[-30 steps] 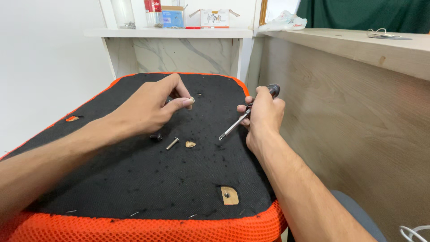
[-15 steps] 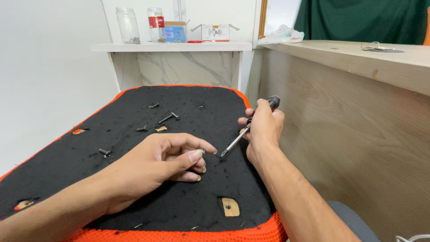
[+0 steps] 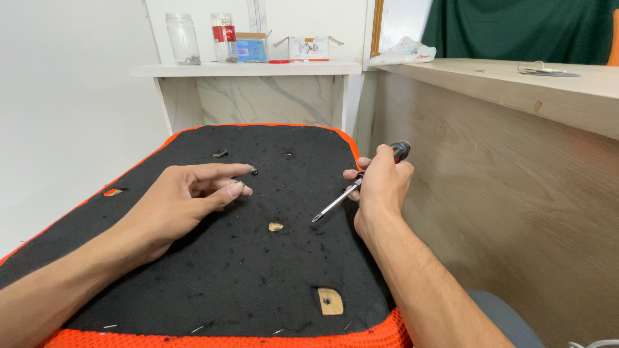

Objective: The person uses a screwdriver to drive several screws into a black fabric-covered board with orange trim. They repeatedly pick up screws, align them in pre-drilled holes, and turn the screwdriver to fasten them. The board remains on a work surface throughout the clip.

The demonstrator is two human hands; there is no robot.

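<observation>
An upturned seat cushion (image 3: 258,283) with black fabric and an orange rim lies in front of me. My left hand (image 3: 184,200) rests palm down on the fabric at mid-left, index finger stretched out, with nothing visible in it. A small dark screw (image 3: 255,171) lies just past its fingertips, and another screw (image 3: 220,153) lies farther back. My right hand (image 3: 382,183) grips a screwdriver (image 3: 348,193) with a black handle. The shaft slants down to the left, and its tip hovers close to a small wood-coloured hole (image 3: 275,226) in the fabric.
Another exposed wooden patch with a hole (image 3: 329,301) sits near the front edge, and an orange one (image 3: 113,191) at the left rim. A wooden panel wall (image 3: 503,193) stands close on the right. Behind is a white shelf (image 3: 245,69) with jars and small boxes.
My left hand pulled back from the far part of the cushion toward me, then settled at mid-left. The right hand kept hold of the screwdriver and barely moved.
</observation>
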